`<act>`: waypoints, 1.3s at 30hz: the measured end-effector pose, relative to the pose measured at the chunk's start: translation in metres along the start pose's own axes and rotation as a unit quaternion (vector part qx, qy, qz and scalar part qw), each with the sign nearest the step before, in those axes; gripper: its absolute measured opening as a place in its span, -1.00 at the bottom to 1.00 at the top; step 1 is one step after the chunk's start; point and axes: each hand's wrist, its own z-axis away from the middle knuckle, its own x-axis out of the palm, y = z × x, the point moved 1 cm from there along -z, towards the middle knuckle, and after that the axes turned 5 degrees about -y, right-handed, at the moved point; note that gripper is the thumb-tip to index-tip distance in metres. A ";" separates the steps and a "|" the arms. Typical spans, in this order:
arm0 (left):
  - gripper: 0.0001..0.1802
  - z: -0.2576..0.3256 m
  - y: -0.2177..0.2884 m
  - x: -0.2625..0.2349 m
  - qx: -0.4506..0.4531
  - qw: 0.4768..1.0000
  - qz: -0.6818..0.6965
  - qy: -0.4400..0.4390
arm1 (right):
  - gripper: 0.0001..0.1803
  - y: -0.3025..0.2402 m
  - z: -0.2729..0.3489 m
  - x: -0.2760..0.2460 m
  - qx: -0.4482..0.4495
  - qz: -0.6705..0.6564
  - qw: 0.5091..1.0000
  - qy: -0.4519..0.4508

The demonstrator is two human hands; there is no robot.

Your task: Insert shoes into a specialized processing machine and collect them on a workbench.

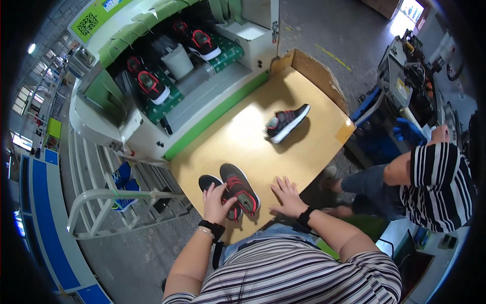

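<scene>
A pair of dark sneakers stands side by side at the near left of the tan table [212, 144]. My left hand [214, 204] is curled over the left sneaker [206, 181], its thumb toward the shoe's opening, and hides part of it. Touching that shoe on its right is the other sneaker [234, 178], grey with red laces. To the right of the pair, my right hand [289, 199] is spread low by the table's near edge, with nothing in it. Farther back, a single dark sneaker [287, 121] with a white sole tilts on the table.
Beyond the table is a white and green machine [217, 109] with dark, red-trimmed sneakers [152, 87] on two green belts. Cardboard [319, 78] walls the table's far right. At the right, a person in a striped shirt [440, 177] stands by equipment. A metal rack [109, 197] is at left.
</scene>
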 end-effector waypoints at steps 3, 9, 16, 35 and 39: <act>-0.37 -0.002 -0.001 0.002 0.000 1.000 0.000 -0.008 | -0.09 -0.031 -0.019 -0.010 -0.034 -0.118 0.992 0.033; -0.36 0.004 -0.012 0.010 0.002 1.000 0.007 0.011 | -0.18 -0.085 -0.048 -0.028 -0.150 -0.212 0.962 0.084; -0.39 0.001 -0.011 0.007 0.004 1.000 0.011 0.007 | -0.37 -0.037 -0.121 -0.093 -0.055 0.026 0.949 0.309; -0.29 -0.006 -0.001 -0.004 -0.032 0.995 0.008 -0.094 | -0.10 0.048 -0.123 -0.080 0.181 -0.315 0.862 0.355; -0.33 -0.008 -0.002 -0.013 0.046 0.991 -0.055 -0.116 | -0.22 -0.010 -0.083 -0.042 -0.017 -0.311 0.931 0.188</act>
